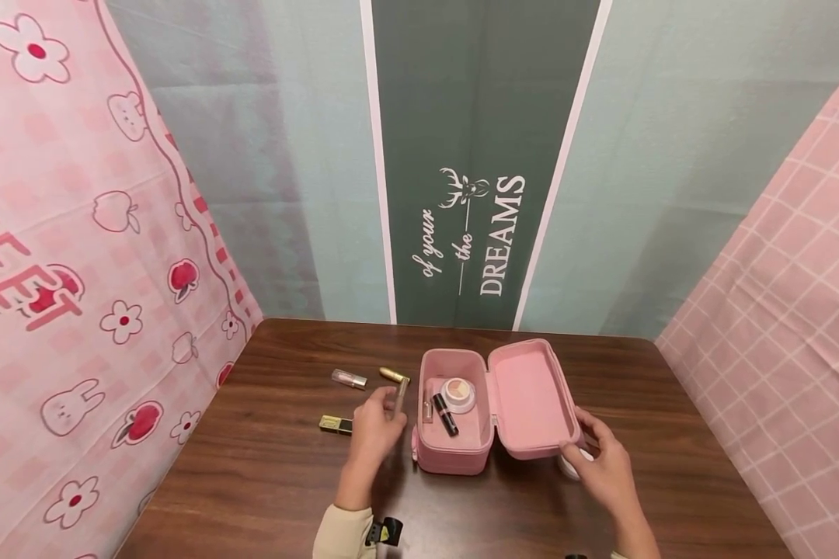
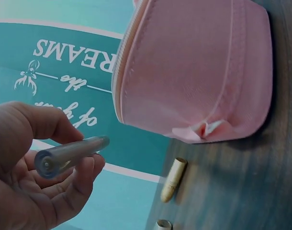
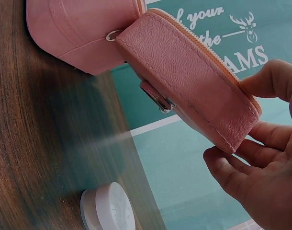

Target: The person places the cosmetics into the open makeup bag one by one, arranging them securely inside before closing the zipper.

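A pink zippered cosmetic case (image 1: 453, 460) stands on the table with its lid (image 1: 534, 396) swung out to the right. My right hand (image 1: 604, 470) grips the lid's outer edge, thumb on the zipper side and fingers beneath. Just left of the case, my left hand (image 1: 376, 431) pinches a slim, clear-ended cosmetic tube (image 2: 72, 155) between thumb and fingers, raised off the table. Inside the case lie a round compact (image 1: 458, 392) with a three-tone top, a black tube (image 1: 446, 415) and a small pinkish tube (image 1: 428, 408).
Left of the case lie a gold bullet-shaped tube (image 1: 391, 374), a clear tube with a silvery cap (image 1: 348, 379), and a black-and-gold tube (image 1: 335, 424) partly behind the left hand. A white-lidded round jar (image 3: 118, 208) sits on the table beneath the lid. Fabric hangs behind the table (image 1: 308, 341).
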Available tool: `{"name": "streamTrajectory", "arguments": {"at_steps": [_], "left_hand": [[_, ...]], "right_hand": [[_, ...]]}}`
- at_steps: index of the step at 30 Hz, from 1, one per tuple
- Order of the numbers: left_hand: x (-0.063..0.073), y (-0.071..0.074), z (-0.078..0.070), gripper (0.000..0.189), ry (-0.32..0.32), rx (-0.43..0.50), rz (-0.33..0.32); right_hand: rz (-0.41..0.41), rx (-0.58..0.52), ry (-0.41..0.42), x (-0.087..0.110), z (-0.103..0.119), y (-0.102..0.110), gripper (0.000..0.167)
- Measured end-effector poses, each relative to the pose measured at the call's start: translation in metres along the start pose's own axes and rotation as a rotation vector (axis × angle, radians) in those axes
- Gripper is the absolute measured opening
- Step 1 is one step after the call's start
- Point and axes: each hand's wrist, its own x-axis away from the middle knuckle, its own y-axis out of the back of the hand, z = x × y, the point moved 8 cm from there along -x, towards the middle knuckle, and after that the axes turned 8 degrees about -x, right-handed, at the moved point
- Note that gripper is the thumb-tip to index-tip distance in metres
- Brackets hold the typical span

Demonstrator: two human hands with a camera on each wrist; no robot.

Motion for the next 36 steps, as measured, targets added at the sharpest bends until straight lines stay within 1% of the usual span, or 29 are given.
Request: {"name": "streamTrajectory", "arguments": {"at_steps": [8,17,25,31,36], "left_hand": [[-0.006,-0.002,-0.01,0.039,-0.015,-0.005,-0.023],[-0.014,-0.007,-0.02,0.036,-0.013,-0.015,0.011],[-0.022,-0.019,-0.028,0.031,-0.016,-0.006,0.035],[-0.028,-0.027,-0.035,0.028,-0.033,0.011,0.06],[-0.033,-0.032,-0.034,0.034,-0.006,0.006,0.088]], "right_hand": [[0.007,0.002,-0.006,0.001,0.002,0.001,0.05],[0.007,0.011,-0.008,0.001,0.004,0.001,0.049],[0.004,0.005,-0.001,0.0,0.002,0.001,0.05],[-0.001,0.004,0.007,0.0,0.002,0.001,0.052],[0.003,0.019,-0.005,-0.001,0.003,0.0,0.051]]}}
